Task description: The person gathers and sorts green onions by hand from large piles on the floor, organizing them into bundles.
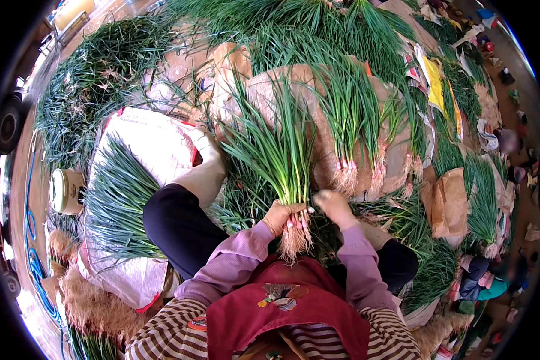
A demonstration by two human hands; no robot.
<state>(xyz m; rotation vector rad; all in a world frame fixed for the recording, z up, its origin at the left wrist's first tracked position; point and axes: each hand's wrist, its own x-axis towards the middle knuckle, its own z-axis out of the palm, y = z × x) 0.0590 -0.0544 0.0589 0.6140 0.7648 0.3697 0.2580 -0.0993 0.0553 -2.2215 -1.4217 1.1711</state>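
Note:
My left hand (278,217) is wrapped round a bunch of spring onions (287,174) just above the pinkish bulbs. The leaves fan out away from me and the pale roots hang toward my apron. My right hand (335,207) is just right of the bunch, its fingers bent and smeared by motion. I cannot tell whether it holds anything. Beyond it, smaller bunches of spring onions (349,129) lie in a row on a brown sack (270,84), roots toward me.
Left of my bent leg, a large pile of spring onions (123,201) lies on a white sack (147,138). A lidded pale bucket (67,191) and a blue hose (33,264) are at the far left. Loose greens (81,102) heap beyond. Other people sit at the right edge.

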